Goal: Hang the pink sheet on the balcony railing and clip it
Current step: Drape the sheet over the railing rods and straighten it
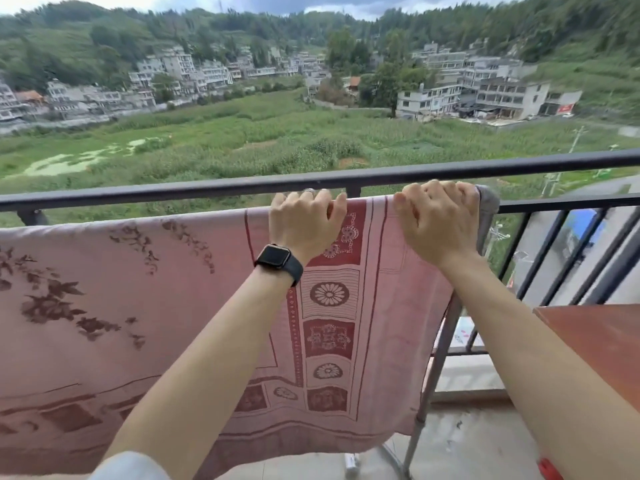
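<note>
2 bare forearms reach forward from the bottom edge, the left one coming out of a white sleeve (128, 465) and wearing a black smartwatch (277, 259) at the wrist. A small red object (549, 469), too cut off to identify, sits at the lower right corner, below the edge of a reddish-brown table (595, 344). The pink sheet (156, 323) hangs in front of the arms, printed with dark floral sprays on the left and a border of maroon medallion panels on the right. It is draped over a grey metal frame (440, 348) whose leg slants down to the balcony floor. The sheet's top fold lies just inside and slightly below the top bar of the black balcony railing (207, 190). No clip shows on the sheet. The left hand (304, 223), with a ring on 1 finger, grips the top fold, its fingers curled over the far side. The right hand (436, 223) grips the same fold just beside it, near the sheet's right edge and the frame's rounded grey corner, fingers likewise hooked over the top with the tips hidden. Beyond the railing lies a green field (259, 136) with pale patches. Pale multi-storey buildings (485, 95) stand along its far edge. Wooded hills (104, 39) rise behind under a cloudy sky.
</note>
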`<state>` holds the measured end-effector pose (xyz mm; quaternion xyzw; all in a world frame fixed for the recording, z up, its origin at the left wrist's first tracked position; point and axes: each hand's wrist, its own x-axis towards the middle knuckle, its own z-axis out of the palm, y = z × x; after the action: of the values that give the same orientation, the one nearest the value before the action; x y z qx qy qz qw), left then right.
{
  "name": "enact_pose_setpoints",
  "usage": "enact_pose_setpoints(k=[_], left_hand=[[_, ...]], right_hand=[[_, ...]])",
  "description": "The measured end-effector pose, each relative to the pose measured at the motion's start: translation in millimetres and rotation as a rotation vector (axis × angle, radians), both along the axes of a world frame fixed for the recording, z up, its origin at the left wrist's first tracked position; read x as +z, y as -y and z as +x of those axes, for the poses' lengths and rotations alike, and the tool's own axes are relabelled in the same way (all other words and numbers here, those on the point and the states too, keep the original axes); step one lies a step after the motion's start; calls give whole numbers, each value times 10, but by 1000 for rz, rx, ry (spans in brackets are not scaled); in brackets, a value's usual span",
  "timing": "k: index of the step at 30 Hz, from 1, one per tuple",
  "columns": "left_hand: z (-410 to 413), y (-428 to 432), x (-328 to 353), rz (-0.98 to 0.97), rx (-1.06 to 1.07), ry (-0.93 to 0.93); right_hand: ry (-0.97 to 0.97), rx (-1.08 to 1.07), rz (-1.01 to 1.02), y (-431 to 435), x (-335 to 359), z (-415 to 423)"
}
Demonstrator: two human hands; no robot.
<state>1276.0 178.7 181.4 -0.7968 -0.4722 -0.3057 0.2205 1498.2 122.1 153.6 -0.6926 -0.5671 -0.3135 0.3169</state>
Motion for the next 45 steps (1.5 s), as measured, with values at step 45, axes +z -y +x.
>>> enact_pose_setpoints(k=[45], left_hand=[[2090, 302, 668, -562, -360, -85]], right_hand=[[-1170, 378, 87, 946, -305, 1022]])
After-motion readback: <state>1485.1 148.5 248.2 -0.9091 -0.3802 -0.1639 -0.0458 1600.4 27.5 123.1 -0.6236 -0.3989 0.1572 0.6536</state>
